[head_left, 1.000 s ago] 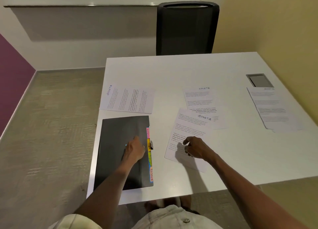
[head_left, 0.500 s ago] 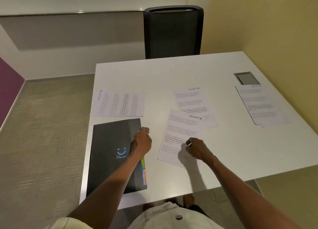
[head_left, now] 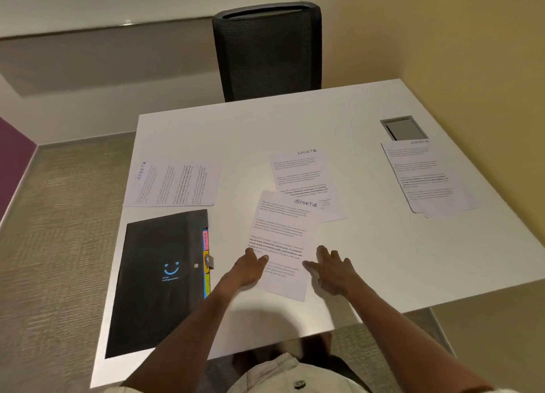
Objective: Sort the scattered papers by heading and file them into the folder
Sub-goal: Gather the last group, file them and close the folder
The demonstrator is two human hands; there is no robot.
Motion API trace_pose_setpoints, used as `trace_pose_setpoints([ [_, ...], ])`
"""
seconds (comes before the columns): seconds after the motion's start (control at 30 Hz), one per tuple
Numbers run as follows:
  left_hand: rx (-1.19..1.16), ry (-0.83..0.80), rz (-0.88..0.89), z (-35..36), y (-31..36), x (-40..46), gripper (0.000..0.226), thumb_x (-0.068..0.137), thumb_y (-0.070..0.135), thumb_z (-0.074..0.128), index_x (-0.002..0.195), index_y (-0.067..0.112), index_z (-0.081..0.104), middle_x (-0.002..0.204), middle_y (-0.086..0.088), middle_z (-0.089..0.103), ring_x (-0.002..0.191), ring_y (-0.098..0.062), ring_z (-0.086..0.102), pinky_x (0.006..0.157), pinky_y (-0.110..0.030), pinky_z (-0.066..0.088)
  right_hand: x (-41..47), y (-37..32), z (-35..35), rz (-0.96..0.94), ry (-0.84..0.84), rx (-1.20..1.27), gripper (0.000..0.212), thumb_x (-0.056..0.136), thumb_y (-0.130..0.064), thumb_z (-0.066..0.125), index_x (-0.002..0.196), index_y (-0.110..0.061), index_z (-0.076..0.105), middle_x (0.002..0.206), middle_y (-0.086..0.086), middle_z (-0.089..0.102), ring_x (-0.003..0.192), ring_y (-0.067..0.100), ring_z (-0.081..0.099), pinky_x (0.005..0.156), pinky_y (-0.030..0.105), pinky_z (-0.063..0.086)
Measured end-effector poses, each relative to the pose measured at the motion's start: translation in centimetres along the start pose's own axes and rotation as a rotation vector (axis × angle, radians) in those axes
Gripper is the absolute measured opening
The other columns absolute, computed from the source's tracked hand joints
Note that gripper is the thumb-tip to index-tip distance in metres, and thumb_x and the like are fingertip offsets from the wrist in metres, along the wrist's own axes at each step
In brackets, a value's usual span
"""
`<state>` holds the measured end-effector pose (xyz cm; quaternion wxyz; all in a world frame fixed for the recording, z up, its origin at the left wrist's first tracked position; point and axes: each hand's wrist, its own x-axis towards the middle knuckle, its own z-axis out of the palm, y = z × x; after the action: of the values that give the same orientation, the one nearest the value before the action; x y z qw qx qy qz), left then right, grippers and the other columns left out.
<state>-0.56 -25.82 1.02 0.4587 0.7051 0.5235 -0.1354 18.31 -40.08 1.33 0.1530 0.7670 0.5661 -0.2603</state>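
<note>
A sheet headed SPORTS (head_left: 280,239) is flanked on the white counter (head_left: 368,245) by two released grips, left hand (head_left: 249,270) and right hand (head_left: 333,270), fingers extended. A black folder (head_left: 159,277) is laid closed just left.

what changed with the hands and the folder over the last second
The left hand left the black folder and moved right to the nearest sheet. The right hand opened from pinching to flat at that sheet's right edge. Folder and papers stayed put.
</note>
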Motion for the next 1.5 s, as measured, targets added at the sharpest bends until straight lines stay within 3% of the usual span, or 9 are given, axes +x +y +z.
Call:
trace_pose_setpoints([
  [0.3,-0.012,-0.093,-0.059,5.8,3.1,-0.9,0.048,0.102,0.047,0.041,0.135,0.012,0.042,0.142,-0.018,0.049,0.128,-0.035,0.047,0.104,-0.041,0.037,2.3,6.0,-0.9,0.203,0.143,0.296,0.030,0.091,-0.020,0.044,0.119,-0.010,0.048,0.123,0.014,0.041,0.111,0.034,0.044,0.089,0.045,0.047],
  [0.57,0.030,-0.075,-0.056,6.9,4.4,-0.6,0.042,0.104,0.042,0.040,0.129,0.008,0.041,0.135,-0.021,0.053,0.121,-0.039,0.052,0.087,-0.038,0.037,4.5,6.3,-1.6,0.337,0.117,0.579,0.054,0.087,-0.035,0.060,0.123,0.003,0.045,0.124,0.016,0.050,0.117,0.032,0.047,0.083,0.030,0.039],
  [0.63,0.050,-0.102,-0.060,7.0,4.3,-0.7,0.038,0.104,0.040,0.040,0.123,0.007,0.041,0.133,-0.024,0.054,0.119,-0.040,0.053,0.083,-0.037,0.036,4.6,5.9,-2.0,0.337,0.106,0.640,0.040,0.082,-0.026,0.063,0.109,0.002,0.054,0.111,0.014,0.058,0.111,0.031,0.053,0.088,0.031,0.044],
  [0.77,0.070,-0.128,-0.035,6.7,4.8,-1.0,0.039,0.104,0.033,0.043,0.134,0.008,0.037,0.141,-0.018,0.052,0.126,-0.037,0.050,0.103,-0.043,0.040,4.4,5.4,-2.9,0.353,0.092,0.897,0.023,0.070,-0.008,0.063,0.061,-0.009,0.041,0.063,0.006,0.047,0.071,0.024,0.050,0.056,0.024,0.037],
  [0.83,0.074,-0.130,-0.013,6.8,5.0,-1.2,0.042,0.105,0.029,0.044,0.139,0.007,0.033,0.146,-0.014,0.049,0.129,-0.034,0.049,0.109,-0.045,0.038,4.3,4.9,-3.1,0.383,0.090,0.948,0.013,0.071,-0.009,0.064,0.075,-0.005,0.052,0.076,0.012,0.056,0.083,0.026,0.053,0.062,0.026,0.039],
  [0.97,0.060,-0.142,0.003,7.1,4.9,-1.5,0.046,0.105,0.026,0.044,0.144,0.008,0.026,0.152,-0.013,0.043,0.133,-0.034,0.047,0.112,-0.047,0.036,4.1,4.1,-3.4,0.551,0.119,0.722,0.055,0.083,-0.024,0.067,0.124,0.000,0.040,0.129,0.017,0.040,0.121,0.032,0.042,0.087,0.036,0.048],
  [1.1,0.120,-0.157,-0.034,6.8,4.9,-1.5,0.067,0.106,0.034,0.043,0.158,0.009,0.008,0.163,-0.011,0.025,0.146,-0.031,0.031,0.118,-0.038,0.024,5.2,3.9,-4.0,0.455,0.086,0.796,0.052,0.076,-0.023,0.069,0.116,0.004,0.051,0.118,0.016,0.054,0.114,0.029,0.050,0.088,0.033,0.049],
  [1.27,0.114,-0.169,-0.026,6.2,5.0,-1.3,0.066,0.106,0.032,0.043,0.159,0.011,0.010,0.162,-0.010,0.027,0.146,-0.028,0.031,0.120,-0.039,0.024,6.1,3.5,-4.5,0.414,-0.027,1.213,0.039,0.069,-0.021,0.080,0.088,0.001,0.055,0.077,0.011,0.056,0.062,0.020,0.053,0.050,0.026,0.041],
  [1.5,0.188,-0.176,-0.010,6.4,5.6,-1.6,0.068,0.106,0.033,0.040,0.159,0.012,0.003,0.163,-0.008,0.026,0.146,-0.028,0.032,0.120,-0.039,0.024,6.6,1.7,-3.5,0.313,-0.107,1.045,0.093,0.071,-0.048,0.080,0.139,-0.004,0.034,0.136,0.013,0.049,0.123,0.031,0.049,0.101,0.045,0.047],
])
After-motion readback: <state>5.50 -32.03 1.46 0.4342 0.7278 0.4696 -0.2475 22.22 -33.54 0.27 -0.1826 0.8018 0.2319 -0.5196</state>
